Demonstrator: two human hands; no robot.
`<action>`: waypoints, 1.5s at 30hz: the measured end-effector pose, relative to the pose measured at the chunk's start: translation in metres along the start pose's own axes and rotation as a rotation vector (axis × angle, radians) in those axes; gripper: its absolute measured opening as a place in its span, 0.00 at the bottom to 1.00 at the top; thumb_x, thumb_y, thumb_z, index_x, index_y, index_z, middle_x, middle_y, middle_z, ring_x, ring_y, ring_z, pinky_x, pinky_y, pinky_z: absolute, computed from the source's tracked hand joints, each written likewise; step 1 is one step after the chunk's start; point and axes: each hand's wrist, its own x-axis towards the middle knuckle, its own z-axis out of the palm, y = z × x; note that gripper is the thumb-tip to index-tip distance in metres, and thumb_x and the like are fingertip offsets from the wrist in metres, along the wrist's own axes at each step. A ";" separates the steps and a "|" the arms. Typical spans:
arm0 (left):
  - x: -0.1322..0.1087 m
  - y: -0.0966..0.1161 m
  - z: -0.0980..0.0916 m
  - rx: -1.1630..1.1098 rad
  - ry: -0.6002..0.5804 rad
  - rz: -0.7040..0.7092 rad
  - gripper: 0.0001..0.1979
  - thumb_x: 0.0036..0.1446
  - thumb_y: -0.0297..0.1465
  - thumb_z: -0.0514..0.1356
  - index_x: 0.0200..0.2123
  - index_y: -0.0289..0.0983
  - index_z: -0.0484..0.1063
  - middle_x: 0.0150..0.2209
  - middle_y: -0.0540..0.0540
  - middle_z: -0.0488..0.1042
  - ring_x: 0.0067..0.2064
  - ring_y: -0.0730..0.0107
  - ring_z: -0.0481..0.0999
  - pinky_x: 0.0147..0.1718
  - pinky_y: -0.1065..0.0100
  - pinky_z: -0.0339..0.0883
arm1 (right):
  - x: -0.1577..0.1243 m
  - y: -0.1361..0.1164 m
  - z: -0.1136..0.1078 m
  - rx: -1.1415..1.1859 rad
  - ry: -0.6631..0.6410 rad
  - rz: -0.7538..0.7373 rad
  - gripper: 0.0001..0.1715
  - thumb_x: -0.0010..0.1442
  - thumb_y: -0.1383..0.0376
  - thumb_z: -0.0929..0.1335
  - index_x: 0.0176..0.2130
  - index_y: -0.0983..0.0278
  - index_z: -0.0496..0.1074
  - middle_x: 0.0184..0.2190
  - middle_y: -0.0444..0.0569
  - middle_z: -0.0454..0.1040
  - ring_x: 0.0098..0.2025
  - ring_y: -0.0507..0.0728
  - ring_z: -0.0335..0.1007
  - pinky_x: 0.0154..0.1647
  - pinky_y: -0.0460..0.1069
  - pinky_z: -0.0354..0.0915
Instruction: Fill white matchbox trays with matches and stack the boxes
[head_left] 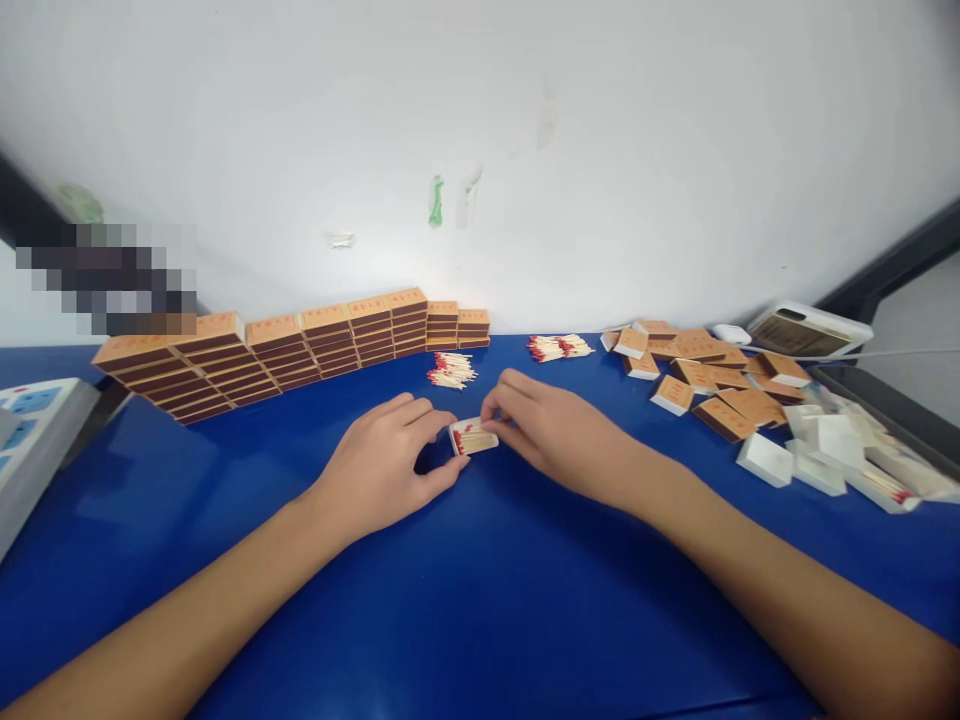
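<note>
A small white matchbox tray [484, 451] with red-tipped matches [474, 439] in it sits at the middle of the blue table. My left hand [386, 460] grips its left end between thumb and index finger. At the tray's right end, the fingers of my right hand [551, 425] are pinched together; whether they hold a match or the tray edge is hidden. Just behind lies a loose pile of matches [452, 371], and to its right a second pile of matches [560, 347].
Stacked matchboxes [330, 335] form a row along the wall at the left. On the right lie scattered matchbox sleeves [694, 347], white trays [765, 459], and a white device [814, 328] with a cable. A white box-like object [37, 425] stands at the left edge.
</note>
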 end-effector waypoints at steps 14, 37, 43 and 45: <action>0.001 -0.001 -0.001 0.005 -0.013 0.002 0.10 0.67 0.38 0.63 0.47 0.39 0.79 0.36 0.46 0.76 0.39 0.60 0.74 0.38 0.59 0.69 | 0.003 -0.009 0.011 0.121 -0.028 0.025 0.05 0.74 0.65 0.66 0.43 0.62 0.71 0.41 0.49 0.73 0.35 0.54 0.71 0.35 0.50 0.64; 0.001 -0.006 -0.002 -0.008 -0.024 -0.051 0.10 0.65 0.37 0.65 0.46 0.39 0.78 0.36 0.47 0.76 0.40 0.59 0.74 0.38 0.59 0.69 | 0.075 0.022 0.024 0.036 0.095 0.133 0.06 0.65 0.66 0.73 0.35 0.63 0.75 0.34 0.48 0.74 0.37 0.55 0.68 0.37 0.50 0.58; 0.002 -0.006 0.000 -0.003 -0.043 -0.053 0.11 0.66 0.38 0.64 0.46 0.38 0.79 0.36 0.47 0.76 0.40 0.58 0.74 0.39 0.57 0.69 | 0.075 0.026 0.029 -0.002 0.066 0.163 0.06 0.68 0.66 0.72 0.36 0.63 0.75 0.37 0.49 0.73 0.36 0.56 0.68 0.37 0.50 0.59; 0.002 -0.006 0.000 -0.006 -0.041 -0.056 0.11 0.66 0.38 0.64 0.46 0.38 0.79 0.36 0.47 0.76 0.40 0.58 0.74 0.39 0.56 0.70 | 0.074 0.028 0.028 -0.001 0.061 0.164 0.05 0.68 0.66 0.71 0.37 0.63 0.75 0.37 0.49 0.73 0.37 0.56 0.69 0.38 0.50 0.59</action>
